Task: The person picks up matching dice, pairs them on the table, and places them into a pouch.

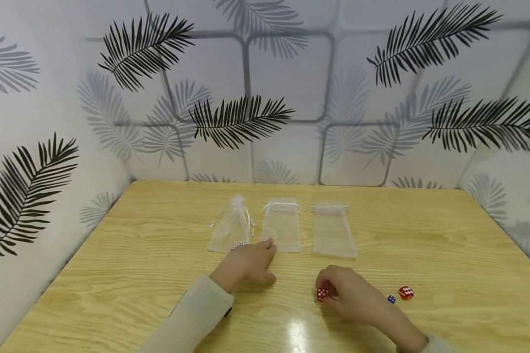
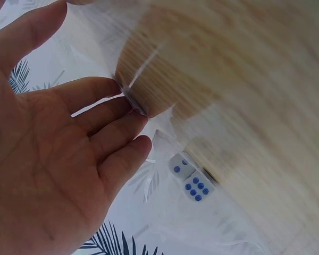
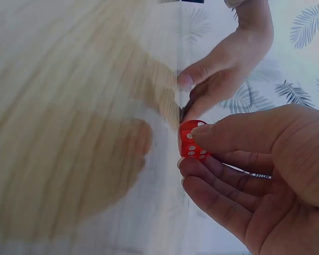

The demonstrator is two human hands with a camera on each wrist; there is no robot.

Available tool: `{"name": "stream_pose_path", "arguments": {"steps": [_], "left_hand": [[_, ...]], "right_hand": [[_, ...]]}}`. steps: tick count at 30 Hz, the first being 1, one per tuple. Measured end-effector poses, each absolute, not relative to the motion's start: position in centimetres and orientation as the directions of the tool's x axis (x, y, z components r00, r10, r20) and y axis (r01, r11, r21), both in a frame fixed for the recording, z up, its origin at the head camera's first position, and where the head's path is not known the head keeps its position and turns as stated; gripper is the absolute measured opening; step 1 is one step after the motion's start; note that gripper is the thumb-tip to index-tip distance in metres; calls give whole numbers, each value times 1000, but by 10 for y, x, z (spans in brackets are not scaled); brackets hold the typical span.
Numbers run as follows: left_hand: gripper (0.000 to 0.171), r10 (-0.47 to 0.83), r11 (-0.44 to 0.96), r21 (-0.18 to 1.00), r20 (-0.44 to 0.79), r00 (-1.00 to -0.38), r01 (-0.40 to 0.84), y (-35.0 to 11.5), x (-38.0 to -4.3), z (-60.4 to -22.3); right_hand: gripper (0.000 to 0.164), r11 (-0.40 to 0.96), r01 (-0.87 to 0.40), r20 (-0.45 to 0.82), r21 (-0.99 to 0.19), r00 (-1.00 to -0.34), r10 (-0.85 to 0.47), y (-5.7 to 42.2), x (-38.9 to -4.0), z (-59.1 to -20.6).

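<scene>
One bag looks done: left sheer white drawstring bag [image 1: 229, 229], top gathered, two white blue-pipped dice [image 2: 196, 189] showing through. Remaining, it seems: sheer white middle bag [image 1: 282, 228] and right bag [image 1: 333, 235], both flat; small blue die [image 1: 391, 298] and rounded red die [image 1: 406, 292] loose, near right on pale wood tabletop [image 1: 150, 274]. Translucent red die with white pips [image 1: 321, 294] pinched in right hand's [image 1: 351, 296] fingers, near side. Left hand [image 1: 249, 262] opened out, gripping nothing, by middle bag's near-left corner.

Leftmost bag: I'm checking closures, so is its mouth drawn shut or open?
Drawn shut: in the head view, the leftmost bag narrows to a bunched top, unlike the wide top of the middle bag.
</scene>
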State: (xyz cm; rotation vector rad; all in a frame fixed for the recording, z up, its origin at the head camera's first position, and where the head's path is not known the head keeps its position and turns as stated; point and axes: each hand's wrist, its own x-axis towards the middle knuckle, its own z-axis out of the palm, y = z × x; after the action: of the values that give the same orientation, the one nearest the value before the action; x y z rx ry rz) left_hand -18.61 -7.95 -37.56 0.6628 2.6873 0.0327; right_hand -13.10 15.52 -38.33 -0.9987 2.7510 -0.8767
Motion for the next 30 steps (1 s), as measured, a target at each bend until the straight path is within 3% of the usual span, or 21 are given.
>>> {"name": "stream_pose_path", "arguments": {"steps": [5, 12, 30], "left_hand": [[75, 446, 892, 105, -353, -822, 439, -78, -186, -376], [78, 444, 894, 115, -343, -828, 432, -77, -186, -378], [83, 439, 895, 78, -336, -833, 440, -77, -184, -378]], "right_hand": [[19, 610, -564, 103, -557, -776, -623, 138, -133, -384], [15, 544, -626, 133, -558, -715, -686, 125, -132, -387], [18, 545, -613, 55, -572, -692, -720, 117, -130, -387]]}}
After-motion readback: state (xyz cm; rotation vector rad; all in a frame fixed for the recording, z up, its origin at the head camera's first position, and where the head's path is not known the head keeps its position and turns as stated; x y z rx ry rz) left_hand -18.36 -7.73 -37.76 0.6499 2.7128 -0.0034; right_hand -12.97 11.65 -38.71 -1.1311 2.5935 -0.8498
